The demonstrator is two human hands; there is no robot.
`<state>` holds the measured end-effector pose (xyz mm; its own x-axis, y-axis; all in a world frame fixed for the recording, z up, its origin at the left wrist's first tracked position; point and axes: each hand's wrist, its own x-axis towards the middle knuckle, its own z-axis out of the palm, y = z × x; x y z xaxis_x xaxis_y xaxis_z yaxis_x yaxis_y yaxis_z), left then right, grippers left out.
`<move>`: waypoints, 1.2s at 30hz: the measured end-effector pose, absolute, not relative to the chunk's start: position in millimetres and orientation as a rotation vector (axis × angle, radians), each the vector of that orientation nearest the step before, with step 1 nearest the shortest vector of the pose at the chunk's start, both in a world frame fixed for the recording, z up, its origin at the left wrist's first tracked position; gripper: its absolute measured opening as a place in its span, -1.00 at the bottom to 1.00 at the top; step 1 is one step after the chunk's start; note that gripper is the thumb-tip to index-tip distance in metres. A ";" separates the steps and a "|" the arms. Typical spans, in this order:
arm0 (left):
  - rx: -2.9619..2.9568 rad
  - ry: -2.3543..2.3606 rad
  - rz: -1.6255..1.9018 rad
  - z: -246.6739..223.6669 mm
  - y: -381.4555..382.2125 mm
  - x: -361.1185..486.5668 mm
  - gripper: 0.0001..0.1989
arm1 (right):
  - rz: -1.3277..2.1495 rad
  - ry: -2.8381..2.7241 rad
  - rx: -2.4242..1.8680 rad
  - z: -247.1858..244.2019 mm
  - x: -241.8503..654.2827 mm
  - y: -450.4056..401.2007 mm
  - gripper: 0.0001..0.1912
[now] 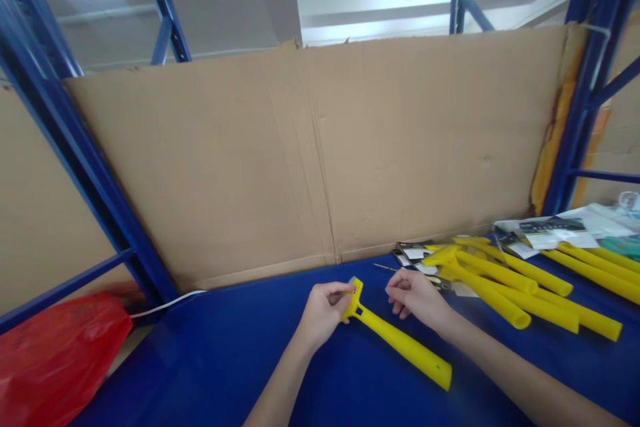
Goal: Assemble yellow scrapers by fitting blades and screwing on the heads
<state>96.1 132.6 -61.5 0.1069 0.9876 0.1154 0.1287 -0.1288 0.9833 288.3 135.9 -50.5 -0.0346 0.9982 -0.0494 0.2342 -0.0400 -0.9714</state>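
My left hand (325, 313) is closed on the head of a yellow scraper (405, 343), with thumb and fingers at its head end. A greyish blade edge shows at the tip of that head. The scraper's long handle points down and to the right over the blue table. To the right of the scraper's head, my right hand (417, 297) has its fingers curled together, apart from the scraper. What its fingers hold, if anything, is hidden. Just beyond it lies a thin dark rod-like thing (384, 267), too small to name.
Several yellow scrapers (500, 280) are heaped at the right, with printed packets (415, 252) behind them. Plastic bags (560, 233) lie farther right. A cardboard sheet (320, 153) walls off the back of the blue table (225, 353). A red bag (60, 360) sits at the left.
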 end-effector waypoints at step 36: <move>1.641 1.224 1.185 -55.6 122.2 114.7 -0.67 | 0.978 -1.337 -1.068 -49.5 298.1 132.7 -0.89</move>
